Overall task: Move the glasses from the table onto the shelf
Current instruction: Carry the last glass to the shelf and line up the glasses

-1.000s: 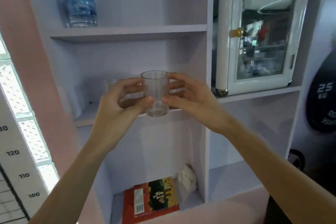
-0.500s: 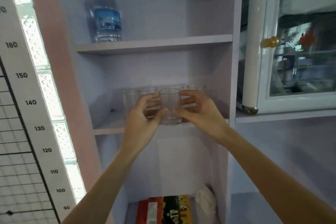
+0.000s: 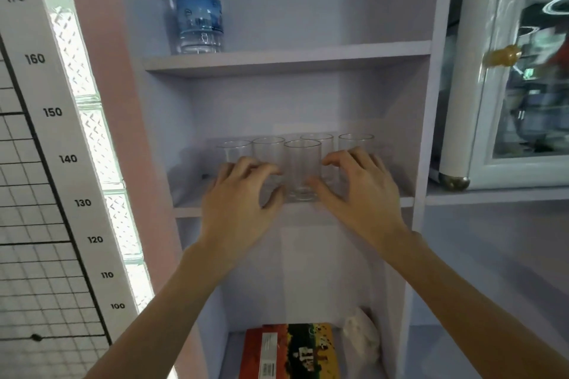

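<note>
Shelf [image 3: 191, 211] holds five glasses [image 3: 354, 142], front glass [image 3: 303, 163] at its edge. Left hand [image 3: 240, 200] at that glass's 9 o'clock, loosely curled, empty; right hand [image 3: 360, 194] at 3 o'clock, thumb touching, grip unclear.

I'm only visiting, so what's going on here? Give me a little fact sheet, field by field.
Place: middle board of a pale lilac shelf unit
Front item: clear tumbler glass, upright near the board's front edge
Behind it: four more clear glasses in a row
Left hand: beside the tumbler, fingers loosely curled, a gap showing
Right hand: thumb at the tumbler's base, contact unclear
Shelf above: blue-labelled plastic water bottle
</note>
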